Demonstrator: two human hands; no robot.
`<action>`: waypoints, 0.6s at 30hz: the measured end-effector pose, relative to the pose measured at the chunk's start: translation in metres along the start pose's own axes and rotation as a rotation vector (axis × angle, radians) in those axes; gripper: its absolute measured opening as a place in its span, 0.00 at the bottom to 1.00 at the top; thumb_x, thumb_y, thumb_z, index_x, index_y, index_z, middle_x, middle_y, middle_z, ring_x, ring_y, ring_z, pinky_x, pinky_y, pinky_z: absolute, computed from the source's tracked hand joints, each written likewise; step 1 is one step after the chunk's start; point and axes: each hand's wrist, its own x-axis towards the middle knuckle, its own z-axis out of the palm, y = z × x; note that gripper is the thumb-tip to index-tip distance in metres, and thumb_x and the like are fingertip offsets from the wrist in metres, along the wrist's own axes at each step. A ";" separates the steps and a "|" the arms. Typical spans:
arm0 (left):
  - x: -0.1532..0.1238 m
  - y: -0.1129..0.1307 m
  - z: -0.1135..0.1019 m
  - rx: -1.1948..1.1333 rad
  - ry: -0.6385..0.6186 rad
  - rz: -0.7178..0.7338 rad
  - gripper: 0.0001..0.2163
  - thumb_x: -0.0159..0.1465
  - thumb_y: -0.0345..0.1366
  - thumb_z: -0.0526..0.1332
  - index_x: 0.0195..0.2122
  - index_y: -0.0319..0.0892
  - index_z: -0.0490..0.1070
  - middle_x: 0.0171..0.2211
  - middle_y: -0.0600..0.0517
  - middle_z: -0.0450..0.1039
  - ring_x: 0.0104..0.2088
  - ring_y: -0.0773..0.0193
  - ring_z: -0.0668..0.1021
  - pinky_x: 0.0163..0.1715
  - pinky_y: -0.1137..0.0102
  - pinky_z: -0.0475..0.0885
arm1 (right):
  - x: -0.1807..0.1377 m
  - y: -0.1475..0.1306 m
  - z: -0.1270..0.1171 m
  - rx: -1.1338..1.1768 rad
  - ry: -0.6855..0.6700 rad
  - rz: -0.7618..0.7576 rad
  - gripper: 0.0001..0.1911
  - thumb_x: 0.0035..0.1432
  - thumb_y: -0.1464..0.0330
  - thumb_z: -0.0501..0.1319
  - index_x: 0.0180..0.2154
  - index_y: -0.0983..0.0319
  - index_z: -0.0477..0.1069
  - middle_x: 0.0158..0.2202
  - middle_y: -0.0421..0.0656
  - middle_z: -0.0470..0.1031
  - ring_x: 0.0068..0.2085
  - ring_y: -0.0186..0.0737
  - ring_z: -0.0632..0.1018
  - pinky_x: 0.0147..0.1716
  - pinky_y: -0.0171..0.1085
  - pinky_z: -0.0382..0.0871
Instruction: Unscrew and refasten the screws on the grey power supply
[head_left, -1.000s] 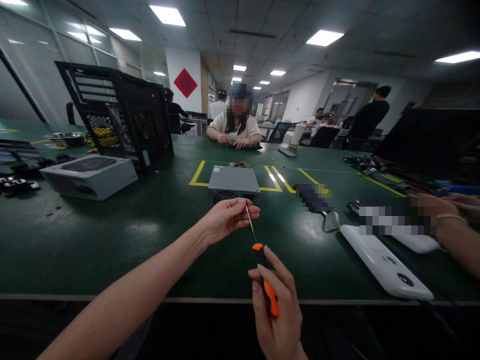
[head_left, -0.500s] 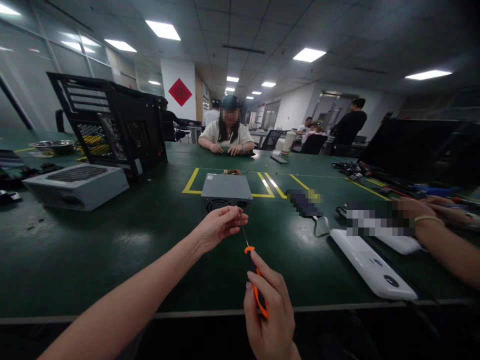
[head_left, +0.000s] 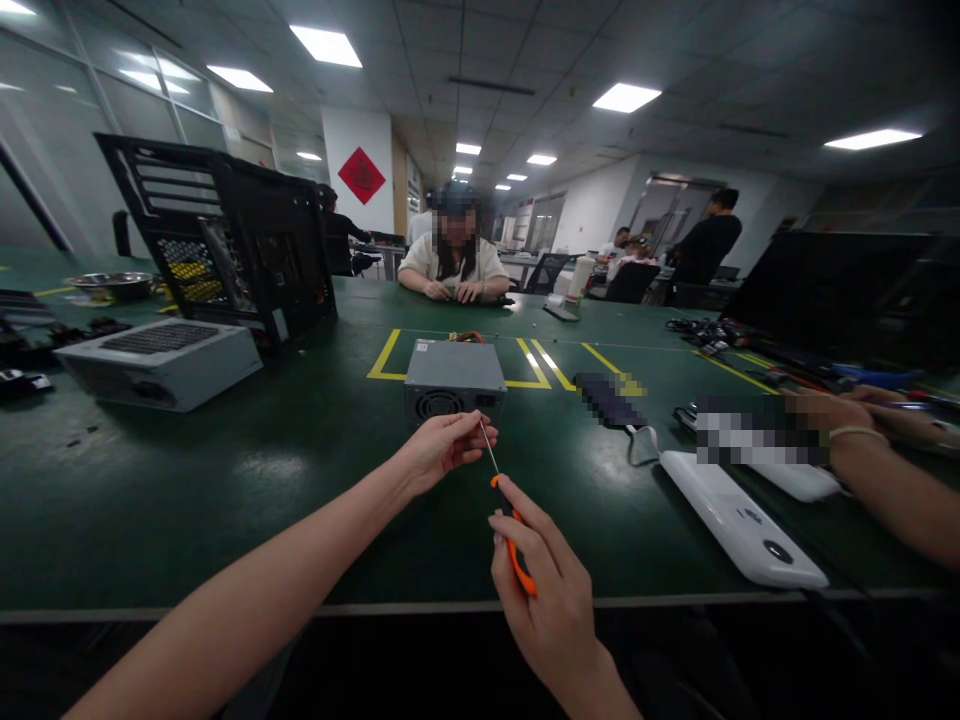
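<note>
In my right hand is a screwdriver with an orange and black handle, its thin shaft slanting up and away from me. My left hand is closed in a pinch at the shaft's tip. Whatever small thing those fingertips may hold is too small to make out. Just beyond my left hand a grey computer power supply lies on the green table, its fan grille and socket facing me. My fingers overlap its lower front edge in the view, and I cannot tell whether they touch it.
To the left stand a second power supply, an open black computer case and a metal bowl. A white power bank lies on the right, near another person's arm. Across the table sits a person.
My right hand and the screwdriver have moved slightly up in view, with the handle nearer my left hand. My left hand keeps its pinch at the tip. The camera view has shifted a little.
</note>
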 end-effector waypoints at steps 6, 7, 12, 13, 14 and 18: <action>0.003 -0.002 -0.003 0.036 -0.015 -0.001 0.08 0.61 0.36 0.59 0.37 0.36 0.72 0.35 0.45 0.76 0.31 0.69 0.78 0.24 0.80 0.71 | -0.001 0.010 0.001 -0.031 -0.001 -0.021 0.14 0.55 0.79 0.53 0.43 0.65 0.67 0.51 0.54 0.68 0.50 0.42 0.73 0.44 0.41 0.73; 0.004 -0.002 -0.003 0.039 -0.016 -0.001 0.09 0.61 0.36 0.59 0.37 0.36 0.72 0.36 0.45 0.76 0.31 0.69 0.78 0.24 0.80 0.71 | -0.001 0.011 0.000 -0.030 -0.001 -0.024 0.14 0.55 0.80 0.53 0.43 0.65 0.67 0.51 0.54 0.69 0.49 0.42 0.73 0.44 0.40 0.73; 0.005 -0.004 -0.004 0.052 0.016 -0.015 0.11 0.62 0.39 0.57 0.37 0.36 0.71 0.36 0.45 0.76 0.32 0.69 0.77 0.25 0.79 0.70 | -0.002 0.009 0.002 -0.047 -0.011 -0.027 0.13 0.55 0.79 0.53 0.43 0.65 0.67 0.50 0.53 0.69 0.48 0.41 0.74 0.45 0.40 0.73; 0.005 -0.005 -0.004 0.058 0.022 -0.015 0.11 0.62 0.39 0.57 0.37 0.36 0.71 0.36 0.45 0.76 0.32 0.69 0.77 0.25 0.79 0.70 | -0.002 0.009 0.002 -0.049 -0.015 -0.028 0.13 0.55 0.79 0.53 0.43 0.65 0.67 0.50 0.53 0.69 0.48 0.41 0.74 0.45 0.40 0.73; 0.005 -0.005 -0.004 0.064 0.024 -0.012 0.11 0.63 0.39 0.57 0.36 0.36 0.71 0.36 0.45 0.76 0.32 0.68 0.78 0.25 0.79 0.70 | -0.003 0.008 0.003 -0.049 -0.020 -0.028 0.13 0.55 0.79 0.53 0.43 0.64 0.67 0.50 0.53 0.69 0.48 0.41 0.74 0.45 0.40 0.73; 0.006 -0.006 -0.005 0.072 0.019 -0.004 0.07 0.62 0.36 0.57 0.34 0.37 0.70 0.33 0.47 0.76 0.31 0.69 0.78 0.25 0.79 0.69 | -0.005 0.007 0.005 -0.048 -0.041 -0.038 0.13 0.55 0.79 0.53 0.43 0.65 0.67 0.50 0.54 0.69 0.48 0.42 0.74 0.44 0.40 0.73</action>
